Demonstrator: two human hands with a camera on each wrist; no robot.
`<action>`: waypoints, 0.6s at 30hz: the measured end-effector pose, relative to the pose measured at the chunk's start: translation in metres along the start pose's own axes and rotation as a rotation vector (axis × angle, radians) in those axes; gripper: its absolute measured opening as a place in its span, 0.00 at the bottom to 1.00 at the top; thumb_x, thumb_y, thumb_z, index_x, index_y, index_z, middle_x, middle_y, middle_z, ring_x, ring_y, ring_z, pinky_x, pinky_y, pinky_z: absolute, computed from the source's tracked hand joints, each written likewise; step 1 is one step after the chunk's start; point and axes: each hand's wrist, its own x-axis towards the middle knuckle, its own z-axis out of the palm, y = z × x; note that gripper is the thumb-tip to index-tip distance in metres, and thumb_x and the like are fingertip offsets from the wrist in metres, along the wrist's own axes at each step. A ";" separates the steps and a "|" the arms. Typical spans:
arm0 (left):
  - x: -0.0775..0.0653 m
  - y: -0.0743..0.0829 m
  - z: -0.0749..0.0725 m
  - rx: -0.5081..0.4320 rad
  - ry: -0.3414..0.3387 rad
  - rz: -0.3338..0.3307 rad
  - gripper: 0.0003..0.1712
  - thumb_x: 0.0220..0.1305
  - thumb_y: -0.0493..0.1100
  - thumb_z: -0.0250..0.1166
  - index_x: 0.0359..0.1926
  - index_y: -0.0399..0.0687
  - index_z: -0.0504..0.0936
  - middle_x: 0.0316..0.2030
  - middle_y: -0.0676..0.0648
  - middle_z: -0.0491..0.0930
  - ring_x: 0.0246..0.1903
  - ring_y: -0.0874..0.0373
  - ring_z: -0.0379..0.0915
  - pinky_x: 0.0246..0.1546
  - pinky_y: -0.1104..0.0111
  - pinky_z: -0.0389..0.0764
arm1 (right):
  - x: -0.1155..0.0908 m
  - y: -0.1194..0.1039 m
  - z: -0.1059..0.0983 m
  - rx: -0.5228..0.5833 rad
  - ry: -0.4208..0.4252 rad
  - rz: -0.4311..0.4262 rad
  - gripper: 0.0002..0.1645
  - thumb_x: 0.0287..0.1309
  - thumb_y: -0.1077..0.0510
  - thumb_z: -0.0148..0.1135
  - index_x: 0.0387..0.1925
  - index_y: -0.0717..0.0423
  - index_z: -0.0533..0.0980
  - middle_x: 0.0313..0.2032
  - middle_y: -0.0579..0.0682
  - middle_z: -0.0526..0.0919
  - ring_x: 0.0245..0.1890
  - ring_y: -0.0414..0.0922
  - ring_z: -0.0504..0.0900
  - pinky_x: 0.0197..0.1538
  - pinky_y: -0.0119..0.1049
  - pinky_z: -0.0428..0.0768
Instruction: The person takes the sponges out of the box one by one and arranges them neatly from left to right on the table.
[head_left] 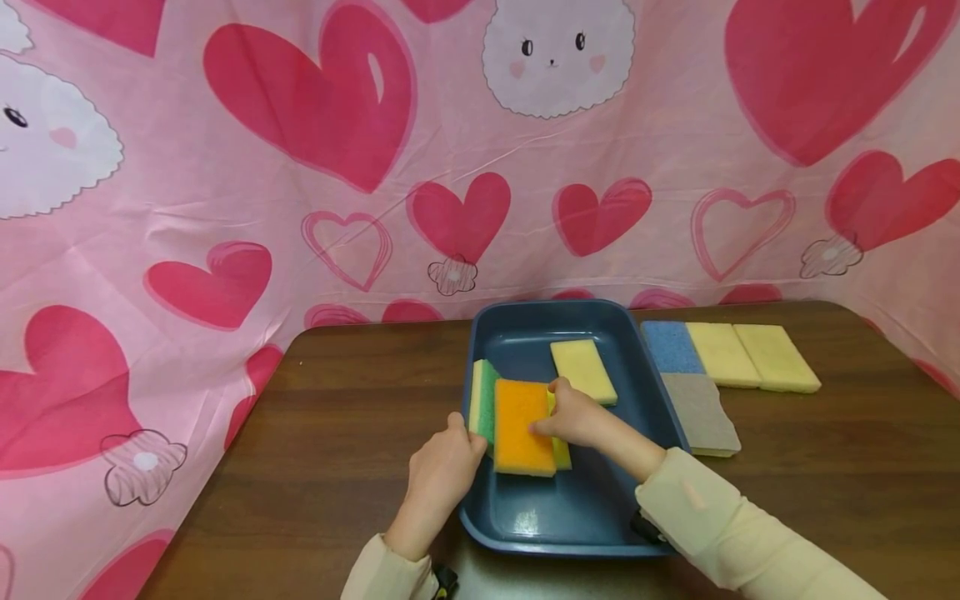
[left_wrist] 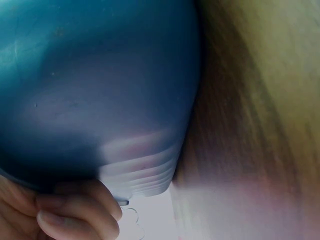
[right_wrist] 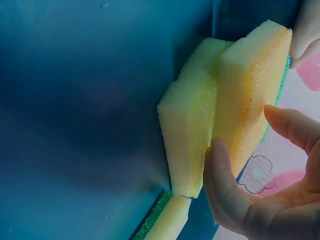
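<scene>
My right hand pinches an orange-faced sponge between thumb and fingers, inside the blue tray. Behind the orange one sits a yellow-faced sponge, close against it in the right wrist view. A green-and-cream sponge stands on edge along the tray's left wall. My left hand is at that wall, its curled fingers gripping the rim in the left wrist view. Toward the tray's far right lies a pale yellow sponge, whose green underside shows in the right wrist view.
Right of the tray, a blue sponge and two pale yellow sponges form a row on the wooden table. A grey-topped sponge lies nearer, beside the tray's right wall. A pink heart-patterned cloth hangs behind the table.
</scene>
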 end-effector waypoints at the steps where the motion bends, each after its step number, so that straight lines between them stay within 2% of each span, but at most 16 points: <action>1: 0.000 0.000 0.000 0.000 -0.004 -0.003 0.10 0.58 0.45 0.51 0.32 0.42 0.66 0.16 0.47 0.64 0.16 0.53 0.62 0.20 0.64 0.60 | 0.000 0.000 0.000 0.002 0.005 0.002 0.44 0.50 0.54 0.67 0.62 0.72 0.57 0.51 0.65 0.77 0.43 0.53 0.77 0.53 0.49 0.76; 5: 0.000 0.001 -0.002 0.000 -0.016 -0.015 0.10 0.58 0.45 0.51 0.33 0.42 0.66 0.16 0.47 0.64 0.17 0.53 0.62 0.21 0.64 0.60 | -0.001 -0.002 0.001 0.001 0.014 0.007 0.44 0.49 0.55 0.68 0.62 0.72 0.58 0.50 0.65 0.77 0.42 0.52 0.77 0.52 0.48 0.77; 12: 0.000 0.002 -0.002 -0.001 -0.025 -0.017 0.10 0.58 0.45 0.51 0.33 0.41 0.66 0.16 0.47 0.63 0.16 0.53 0.62 0.21 0.64 0.60 | 0.000 -0.003 0.002 -0.003 0.017 0.037 0.44 0.50 0.55 0.67 0.62 0.72 0.58 0.56 0.66 0.73 0.47 0.55 0.75 0.57 0.51 0.74; 18: -0.001 0.001 -0.002 -0.014 -0.032 -0.018 0.11 0.58 0.45 0.51 0.34 0.41 0.66 0.16 0.47 0.63 0.16 0.53 0.62 0.21 0.65 0.60 | -0.001 -0.002 0.002 0.004 0.025 0.047 0.45 0.48 0.55 0.68 0.62 0.72 0.58 0.56 0.66 0.73 0.48 0.55 0.75 0.57 0.52 0.74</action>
